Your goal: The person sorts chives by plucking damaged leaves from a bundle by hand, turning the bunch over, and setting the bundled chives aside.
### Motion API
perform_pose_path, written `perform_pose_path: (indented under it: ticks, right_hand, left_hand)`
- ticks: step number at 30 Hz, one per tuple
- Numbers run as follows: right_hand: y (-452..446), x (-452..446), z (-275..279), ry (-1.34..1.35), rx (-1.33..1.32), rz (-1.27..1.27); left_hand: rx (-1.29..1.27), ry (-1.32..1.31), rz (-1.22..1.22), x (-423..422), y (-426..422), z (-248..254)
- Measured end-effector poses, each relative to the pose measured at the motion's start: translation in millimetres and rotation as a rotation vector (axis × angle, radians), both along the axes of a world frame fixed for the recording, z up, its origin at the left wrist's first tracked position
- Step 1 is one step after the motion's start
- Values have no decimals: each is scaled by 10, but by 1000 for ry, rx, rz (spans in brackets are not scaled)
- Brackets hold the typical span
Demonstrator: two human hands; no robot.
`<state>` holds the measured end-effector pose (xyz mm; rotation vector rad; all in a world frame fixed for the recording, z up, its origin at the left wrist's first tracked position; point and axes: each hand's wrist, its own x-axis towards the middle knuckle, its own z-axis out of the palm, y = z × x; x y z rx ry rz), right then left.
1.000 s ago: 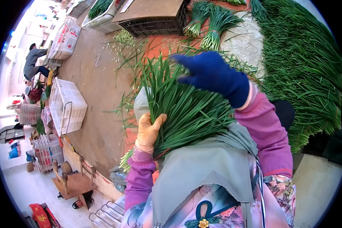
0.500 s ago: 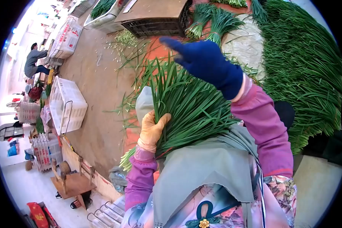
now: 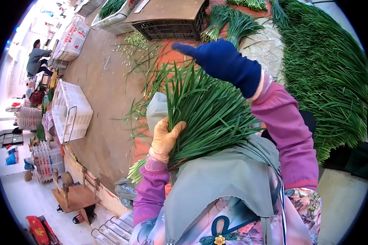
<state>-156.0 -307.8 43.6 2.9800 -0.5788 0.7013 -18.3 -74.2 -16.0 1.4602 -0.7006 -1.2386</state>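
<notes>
My left hand [image 3: 164,140], in a pale orange glove, grips a thick bunch of garlic chives [image 3: 214,108] resting against my lap. The pale stem ends [image 3: 135,171] stick out at the lower left, and the green leaves fan up and right. Above the leaves hovers my right hand [image 3: 225,61] in a dark blue glove. Its fingers are stretched toward the left, apart from the bunch, with nothing visible in them. A grey-green apron [image 3: 216,175] lies under the chives.
A large heap of chives [image 3: 323,77] fills the right side. Tied bunches [image 3: 239,25] lie at the back beside a black crate [image 3: 167,29]. Loose trimmings [image 3: 135,41] litter the floor. On the left stand a white basket [image 3: 74,112] and a wooden stool [image 3: 75,198]; a person [image 3: 37,59] works farther off.
My right hand has shifted slightly, its fingers now closer together and pointing left. My left hand keeps its grip on the chives. The far person has moved a little.
</notes>
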Motion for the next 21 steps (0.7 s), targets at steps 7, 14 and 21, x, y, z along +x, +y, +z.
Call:
perform_pose_path:
  ticks: [7, 14, 21]
  right_hand:
    - [-153, 0, -34, -425, 1232, 66]
    - [116, -164, 155, -356, 383, 171]
    - [15, -9, -276, -464, 383, 333]
  left_hand:
    - [-3, -7, 15, -6, 3, -30]
    - [14, 0, -2, 13, -19, -23]
    - [-4, -19, -7, 11, -9, -22]
